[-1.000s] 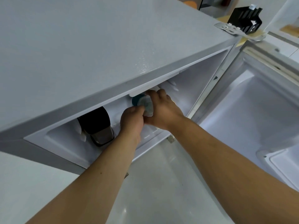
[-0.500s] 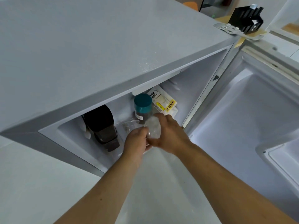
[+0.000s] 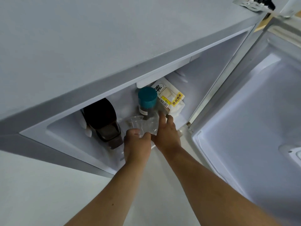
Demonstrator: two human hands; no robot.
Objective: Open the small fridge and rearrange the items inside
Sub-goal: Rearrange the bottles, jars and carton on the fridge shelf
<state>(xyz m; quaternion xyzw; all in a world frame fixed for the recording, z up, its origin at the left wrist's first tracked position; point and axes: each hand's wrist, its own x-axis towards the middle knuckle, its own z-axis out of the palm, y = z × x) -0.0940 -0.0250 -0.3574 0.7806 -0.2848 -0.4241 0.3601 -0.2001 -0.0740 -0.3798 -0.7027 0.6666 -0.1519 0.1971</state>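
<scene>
Presently both forearms reach from the near foreground into the open compartment of the small fridge [image 3: 114, 38], whose door [image 3: 260, 119] stands swung wide to the right.

1. Hands. The left hand [image 3: 137, 144] is curled at the front lip of the compartment, its fingers closed around the base of a clear plastic cup [image 3: 136, 122]. The right hand [image 3: 166, 136] lies just beside it, touching it at the thumbs; its fingers are extended forward and slightly spread, pressing a crumpled clear wrapper [image 3: 152, 126] against the cup. Whether the wrapper is a separate bag or part of the cup's covering cannot be told.

2. Change. One second ago both hands were raised together at the upper front of the compartment, covering the teal cap. They have since come down and toward the front edge, and the view has drawn nearer. The teal-capped jar [image 3: 147, 99] is now released and stands upright and fully visible.

3. Positions, front to back. The cup and wrapper sit at the front centre. The dark lidded container [image 3: 104, 121] stands to the left, apart from the hands. The jar stands directly behind the cup. The white bread package [image 3: 169, 97] with a yellow label leans behind and to the right of the jar, touching it.

4. Meaning for the task. The door step is complete. The jar appears to be placed; the cup is judged the item now in hand. Thin plastic deforms easily, so a light grip is advised.
</scene>
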